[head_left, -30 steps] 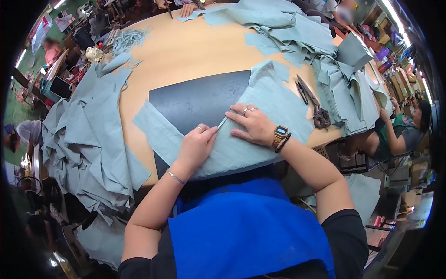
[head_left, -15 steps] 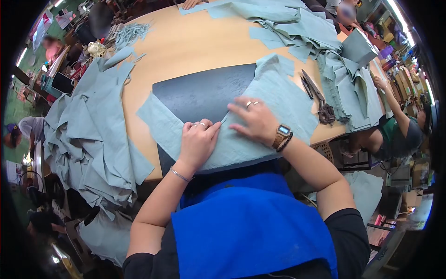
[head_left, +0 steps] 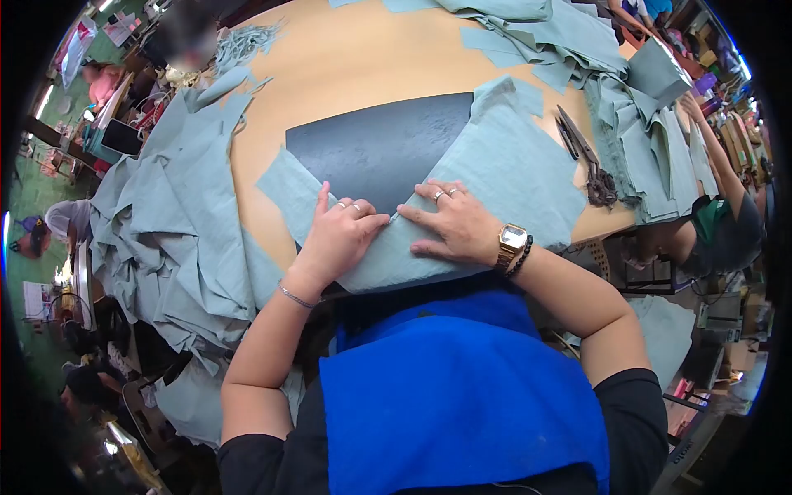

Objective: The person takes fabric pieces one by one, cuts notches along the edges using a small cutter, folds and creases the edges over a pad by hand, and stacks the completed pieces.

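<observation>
A light grey-green fabric piece (head_left: 503, 177) lies over a dark flat board (head_left: 375, 148), its edges making a V-shaped opening that bares the board. My left hand (head_left: 342, 235) is at the bottom of that V, its fingertips closed on the fabric edge; one finger sticks up, apart from the others. Just to the right, my right hand (head_left: 454, 223) rests on the fabric with its fingers spread, fingertips along the slanting edge close to the left fingertips. The underside of the fabric at the fingertips is hidden.
Large scissors (head_left: 590, 161) with dark-wrapped handles lie right of the fabric, beside a slim dark tool. A heap of grey-green cloth (head_left: 177, 214) hangs off the table's (head_left: 346, 49) left side. More cloth stacks (head_left: 652, 157) lie at right, where another person's arm (head_left: 714, 140) reaches in.
My right hand, blurred and raised a little before, has settled flat on the fabric. The left hand keeps to the same fabric edge, one finger now lifted. The whole view has shifted slightly.
</observation>
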Available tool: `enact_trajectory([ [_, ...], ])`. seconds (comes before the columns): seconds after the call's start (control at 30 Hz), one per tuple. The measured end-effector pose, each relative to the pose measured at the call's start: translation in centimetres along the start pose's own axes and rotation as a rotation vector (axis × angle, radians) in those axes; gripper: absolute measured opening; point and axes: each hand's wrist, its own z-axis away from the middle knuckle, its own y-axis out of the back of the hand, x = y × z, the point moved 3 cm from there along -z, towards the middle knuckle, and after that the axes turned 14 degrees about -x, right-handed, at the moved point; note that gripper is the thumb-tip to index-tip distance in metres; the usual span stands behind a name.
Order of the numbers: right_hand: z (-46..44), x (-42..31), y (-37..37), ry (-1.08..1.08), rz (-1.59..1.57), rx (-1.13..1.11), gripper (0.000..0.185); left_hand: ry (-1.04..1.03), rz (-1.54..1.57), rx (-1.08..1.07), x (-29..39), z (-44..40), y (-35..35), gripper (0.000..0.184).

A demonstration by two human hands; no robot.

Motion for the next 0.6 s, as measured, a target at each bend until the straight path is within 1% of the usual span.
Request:
enact_trajectory([
  [0.1, -0.1, -0.6, 0.7, -0.045, 0.012, -0.12, 0.068, -0.051, -0.059, -0.012, -0.7, 0.2, 0.1, 0.017],
  [0.23, -0.3, -1.0, 1.0, -0.062, 0.044, -0.184, 0.073, -0.095, -0.134, -0.069, -1.1, 0.3, 0.8, 0.021],
  [0.43, -0.8, -1.9, 2.0, -0.087, 0.087, -0.251, 0.079, -0.054, -0.096, -0.16, -2.1, 0.5, 1.7, 0.023],
  [0.53, -1.1, -2.1, 2.5, -0.093, 0.076, -0.311, 0.083, 0.002, -0.11, -0.178, -2.5, 0.5, 2.1, 0.021],
  [0.6, -1.4, -2.3, 3.1, -0.094, 0.064, -0.357, 0.086, 0.003, -0.126, -0.183, -2.9, 0.5, 2.3, 0.019],
])
